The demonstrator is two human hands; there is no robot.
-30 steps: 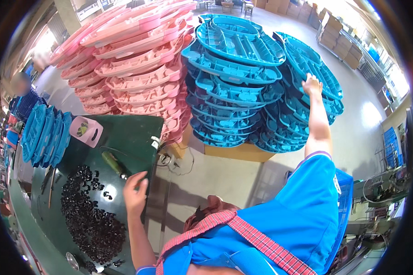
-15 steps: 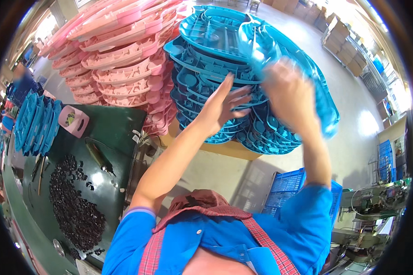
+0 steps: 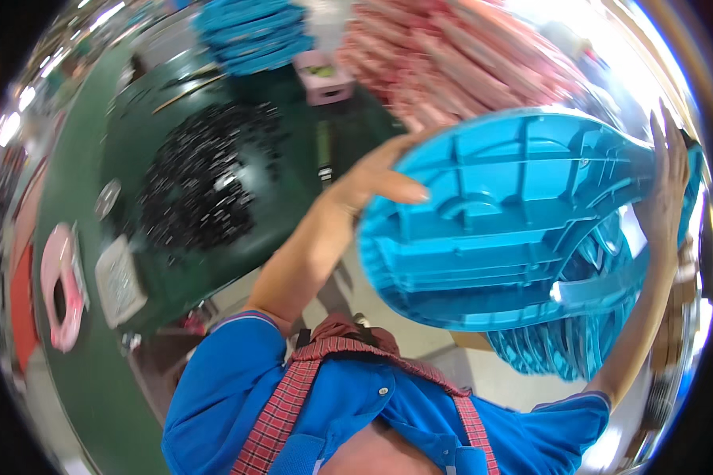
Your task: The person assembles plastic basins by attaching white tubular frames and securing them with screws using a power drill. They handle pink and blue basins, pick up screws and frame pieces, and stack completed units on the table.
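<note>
Between both raised hands, a blue moulded plastic part (image 3: pixel 515 222) is held up, ribbed underside facing the camera. Left hand (image 3: pixel 380 178) clasps its left edge, thumb on the ribbed face; right hand (image 3: pixel 664 186) presses flat on its right end. Beyond lie a green table (image 3: pixel 79 372) with a pile of small black pieces (image 3: pixel 202 186) and pink stacked parts (image 3: pixel 467 55).

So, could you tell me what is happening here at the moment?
A person in a blue shirt holds a large blue plastic moulding up with both hands: the left hand grips its left edge, the right hand its far right end. More blue mouldings are stacked below it, and pink ones behind. To the left, a green table carries a heap of small black parts and a pink tray.
</note>
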